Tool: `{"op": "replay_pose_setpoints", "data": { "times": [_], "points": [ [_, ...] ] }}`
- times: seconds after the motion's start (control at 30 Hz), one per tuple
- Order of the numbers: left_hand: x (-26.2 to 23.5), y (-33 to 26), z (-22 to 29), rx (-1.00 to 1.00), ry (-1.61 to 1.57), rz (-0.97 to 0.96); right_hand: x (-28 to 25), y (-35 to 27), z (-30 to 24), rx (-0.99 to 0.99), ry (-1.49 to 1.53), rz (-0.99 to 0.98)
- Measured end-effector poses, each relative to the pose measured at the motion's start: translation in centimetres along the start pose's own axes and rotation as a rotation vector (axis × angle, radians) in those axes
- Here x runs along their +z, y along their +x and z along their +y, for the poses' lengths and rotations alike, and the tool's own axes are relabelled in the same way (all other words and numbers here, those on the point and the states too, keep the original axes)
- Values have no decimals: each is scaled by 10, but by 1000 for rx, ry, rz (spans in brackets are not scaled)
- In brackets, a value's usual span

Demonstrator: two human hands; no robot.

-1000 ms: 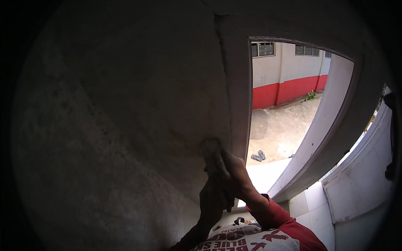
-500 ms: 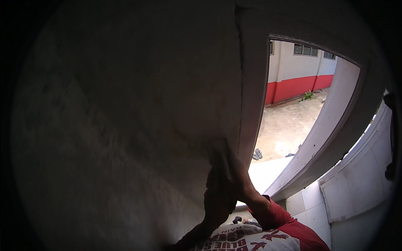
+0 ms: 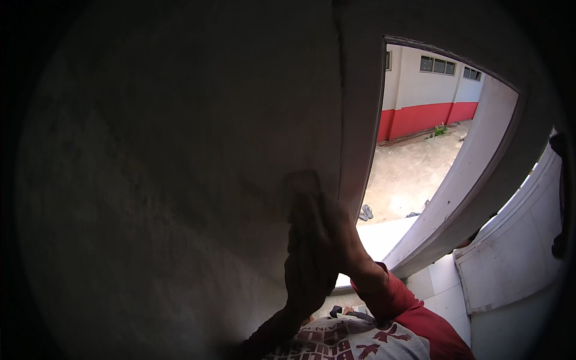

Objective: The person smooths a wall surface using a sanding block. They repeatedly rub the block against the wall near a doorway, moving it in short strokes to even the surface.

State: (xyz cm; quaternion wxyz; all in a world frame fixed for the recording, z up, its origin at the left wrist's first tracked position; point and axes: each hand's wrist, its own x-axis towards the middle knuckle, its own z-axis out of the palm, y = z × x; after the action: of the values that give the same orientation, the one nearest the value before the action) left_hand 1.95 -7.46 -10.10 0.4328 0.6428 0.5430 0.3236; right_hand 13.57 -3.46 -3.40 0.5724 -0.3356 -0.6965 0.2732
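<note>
Holding dark block at wall

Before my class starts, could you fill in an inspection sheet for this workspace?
Surface: grey wall, upright, dimly lit, with a dark vertical line near the opening.
Things at hand: blurred block-like object beyond the fingertips; too dark to identify.
Clutter: grey sandals on the ground outside.
Hands: left hand and right hand close together at the wall; grip unclear.
Cables: nothing seen.
Surroundings: framed opening, white-and-red building, green plant.
</note>
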Motion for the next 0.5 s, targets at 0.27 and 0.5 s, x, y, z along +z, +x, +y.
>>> {"op": "replay_pose_setpoints", "data": {
  "times": [0.27,0.5],
  "points": [
    [5,2,-2,553,242,345,-4,1,5,84,172,-59],
    [8,1,7,443,260,375,-7,3,6,380,187,-67]
  ]
}}
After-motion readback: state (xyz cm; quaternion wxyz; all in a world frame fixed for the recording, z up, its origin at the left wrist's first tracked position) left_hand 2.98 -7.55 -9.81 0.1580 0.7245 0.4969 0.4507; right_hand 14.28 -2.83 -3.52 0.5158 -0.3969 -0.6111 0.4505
